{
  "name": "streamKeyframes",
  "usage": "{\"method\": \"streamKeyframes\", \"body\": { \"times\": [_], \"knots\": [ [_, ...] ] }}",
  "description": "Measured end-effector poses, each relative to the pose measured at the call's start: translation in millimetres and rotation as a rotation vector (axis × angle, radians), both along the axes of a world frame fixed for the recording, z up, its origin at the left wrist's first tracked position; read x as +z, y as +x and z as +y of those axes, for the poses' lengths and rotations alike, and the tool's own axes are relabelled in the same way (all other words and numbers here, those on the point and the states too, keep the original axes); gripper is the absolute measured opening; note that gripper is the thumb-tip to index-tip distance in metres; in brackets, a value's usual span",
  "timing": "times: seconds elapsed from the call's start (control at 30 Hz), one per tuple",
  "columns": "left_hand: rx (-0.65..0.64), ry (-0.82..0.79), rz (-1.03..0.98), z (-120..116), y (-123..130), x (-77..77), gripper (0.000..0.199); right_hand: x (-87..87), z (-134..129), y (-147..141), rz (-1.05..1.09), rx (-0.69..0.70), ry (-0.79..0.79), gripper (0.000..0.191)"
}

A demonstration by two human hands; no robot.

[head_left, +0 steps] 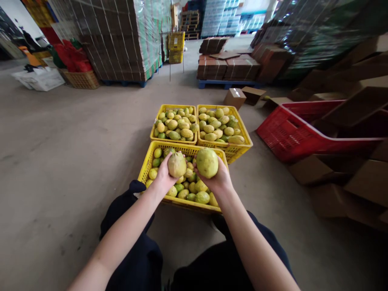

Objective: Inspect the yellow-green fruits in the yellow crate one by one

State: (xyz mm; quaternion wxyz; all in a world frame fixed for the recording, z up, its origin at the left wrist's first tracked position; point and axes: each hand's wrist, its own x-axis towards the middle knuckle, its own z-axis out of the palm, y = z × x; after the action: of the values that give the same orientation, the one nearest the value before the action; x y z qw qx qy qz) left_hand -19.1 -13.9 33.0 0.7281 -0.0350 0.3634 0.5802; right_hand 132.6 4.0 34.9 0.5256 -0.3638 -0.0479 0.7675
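Note:
My left hand [165,173] cups a round, yellowish-green papaya [177,165] with a bumpy top. Beside it, a larger, smoother green papaya [207,163] with small dark specks rests in my right hand [222,178]. Both fruits are held up side by side, a small gap between them, above the near yellow crate [188,205]. That crate is filled with more yellow and green papayas [202,197], partly hidden by my hands. My fingers curl behind the fruits and show only in part.
Two more yellow crates, a left one [154,139] and a right one [242,150], hold similar fruit and adjoin the near crate. A red crate [277,139] with cardboard boxes [368,182] stands at right. Wrapped pallet stacks [112,44] and flattened cartons [228,66] are behind.

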Motion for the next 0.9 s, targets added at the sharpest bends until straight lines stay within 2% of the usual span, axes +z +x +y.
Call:
{"method": "streamKeyframes", "body": {
  "times": [0.13,0.23,0.33,0.43,0.53,0.7,0.9],
  "knots": [
    [-0.026,0.041,0.068,-4,1,5.4,0.016,10.8,-8,-4,-0.013,0.052,-0.006,0.031],
    [0.007,0.093,0.073,-5,2,7.4,0.011,17.0,-13,-6,-0.023,0.068,0.049,0.025],
    [-0.028,0.13,0.053,-5,2,7.5,0.017,18.6,-16,-8,-0.009,0.102,0.149,0.016],
    [-0.066,0.155,0.01,-3,2,6.8,0.023,17.4,-16,-7,0.014,0.131,0.196,0.017],
    [-0.085,0.131,-0.034,-2,1,5.7,0.034,15.0,-13,-5,0.045,0.128,0.167,0.021],
    [-0.066,-0.002,-0.055,0,1,5.4,0.046,10.4,-11,-2,0.128,0.101,0.1,0.026],
    [-0.013,-0.047,-0.059,-2,2,9.8,0.042,4.6,-8,-3,0.152,0.057,-0.031,0.036]
  ]
}}
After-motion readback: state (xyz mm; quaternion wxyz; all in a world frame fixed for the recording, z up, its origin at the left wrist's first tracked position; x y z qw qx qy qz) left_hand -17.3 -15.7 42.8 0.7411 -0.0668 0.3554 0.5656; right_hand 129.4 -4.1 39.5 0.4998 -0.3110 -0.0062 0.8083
